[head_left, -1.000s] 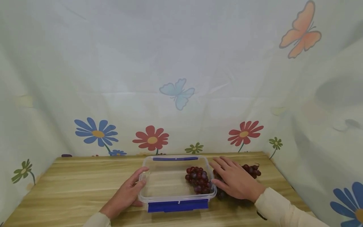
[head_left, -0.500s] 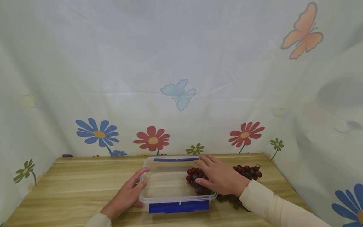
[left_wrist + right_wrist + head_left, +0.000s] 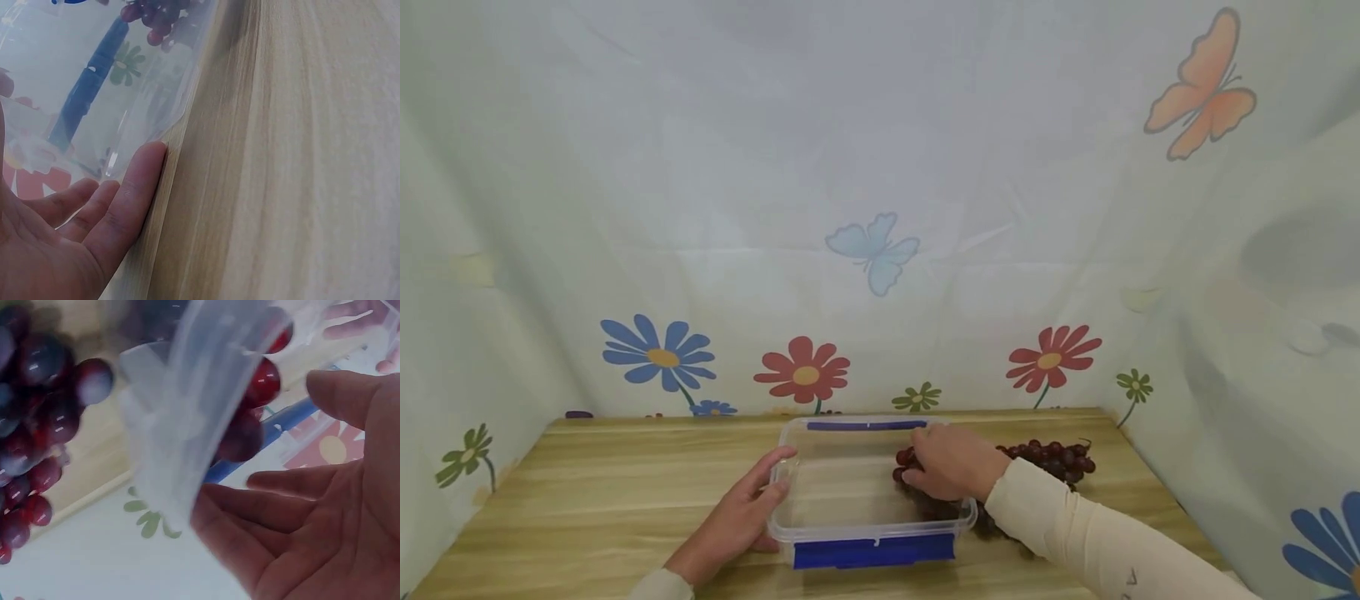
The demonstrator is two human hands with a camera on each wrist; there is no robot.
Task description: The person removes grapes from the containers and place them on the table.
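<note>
A clear plastic container with blue clips stands lidless on the wooden table. My left hand holds its left wall, fingers reaching over the rim and others against the outside; the left wrist view shows these fingers touching the plastic. Inside at the right lies a bunch of red grapes, mostly covered by my right hand, which reaches over the right rim. In the right wrist view, thumb and fingers are spread apart beside the grapes. Whether they touch the grapes, I cannot tell.
More dark red grapes lie on the table just right of the container, partly behind the right forearm. A pale cloth wall printed with flowers and butterflies surrounds the table's back and sides.
My right hand has moved left from the grapes outside, over the container's right rim, and its fingers have dipped down onto the grapes' side. The left hand stays put.
</note>
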